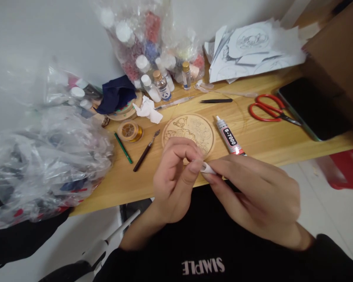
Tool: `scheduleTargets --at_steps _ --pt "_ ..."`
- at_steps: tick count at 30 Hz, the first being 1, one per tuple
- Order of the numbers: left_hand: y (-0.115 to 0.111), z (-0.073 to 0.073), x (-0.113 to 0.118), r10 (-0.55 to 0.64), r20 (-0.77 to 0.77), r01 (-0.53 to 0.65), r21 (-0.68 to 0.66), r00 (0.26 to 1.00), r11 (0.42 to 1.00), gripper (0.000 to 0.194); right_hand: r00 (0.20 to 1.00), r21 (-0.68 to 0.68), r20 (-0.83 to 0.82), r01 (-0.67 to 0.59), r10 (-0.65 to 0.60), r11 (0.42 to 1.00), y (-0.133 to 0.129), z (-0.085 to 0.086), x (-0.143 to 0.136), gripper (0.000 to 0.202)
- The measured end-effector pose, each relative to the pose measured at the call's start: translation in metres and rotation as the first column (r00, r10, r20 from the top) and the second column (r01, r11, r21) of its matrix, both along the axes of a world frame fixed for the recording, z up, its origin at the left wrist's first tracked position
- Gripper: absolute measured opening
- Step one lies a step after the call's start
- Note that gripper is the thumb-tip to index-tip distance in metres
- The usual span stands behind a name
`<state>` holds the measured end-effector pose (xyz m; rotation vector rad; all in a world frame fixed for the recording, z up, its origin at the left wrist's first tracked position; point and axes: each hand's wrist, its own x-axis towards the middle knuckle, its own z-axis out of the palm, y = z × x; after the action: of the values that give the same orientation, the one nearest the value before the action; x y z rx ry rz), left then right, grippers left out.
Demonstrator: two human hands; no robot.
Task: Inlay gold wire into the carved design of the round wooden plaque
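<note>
White piece: small and smooth [208,168], held up above the near part of the counter [114,188], between my two hands and on the near side of the wooden disc. Too small to name more exactly.
Right hand: my right hand [255,192] has its grip pinched on that piece, thumb below and index finger above.
Left hand: my left hand [175,176] has thumb and fingertips pressed together right at the piece's other end. Whether they pinch it or something thinner, I cannot tell.
Pressure: I judge it best light and even; something this small could slip or spring out if squeezed hard.
Angle: tipping the end a little towards my eyes would help, since my left thumb hides much of it.
Wrists: low and close to my body, I'd say, for less shake.
Wooden disc: the round board with line drawing [188,124] lies beyond my left fingers, partly hidden by them. Something dropped could land there.
Glue tube: the B-7000 tube [230,136] lies right of the disc, nozzle pointing away from me; my right knuckles are best lifted clear of it.
Tweezers: the black pair [216,101] lies past the disc.
</note>
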<state>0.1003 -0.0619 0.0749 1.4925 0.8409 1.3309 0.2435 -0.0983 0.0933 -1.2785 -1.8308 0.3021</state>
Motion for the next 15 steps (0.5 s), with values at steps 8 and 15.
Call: scheduleTargets --at_steps 8,15 --pt "0.015 0.008 -0.018 0.097 -0.031 -0.098 -0.013 0.995 0.995 0.012 0.962 -0.18 -0.219 -0.203 0.162 0.963 0.002 -0.008 0.006 0.005" --pt "0.002 0.001 -0.02 -0.07 -0.107 0.06 -0.094 0.992 0.994 0.006 0.963 -0.152 -0.245 -0.149 0.109 0.977 0.0 -0.009 0.008 0.004"
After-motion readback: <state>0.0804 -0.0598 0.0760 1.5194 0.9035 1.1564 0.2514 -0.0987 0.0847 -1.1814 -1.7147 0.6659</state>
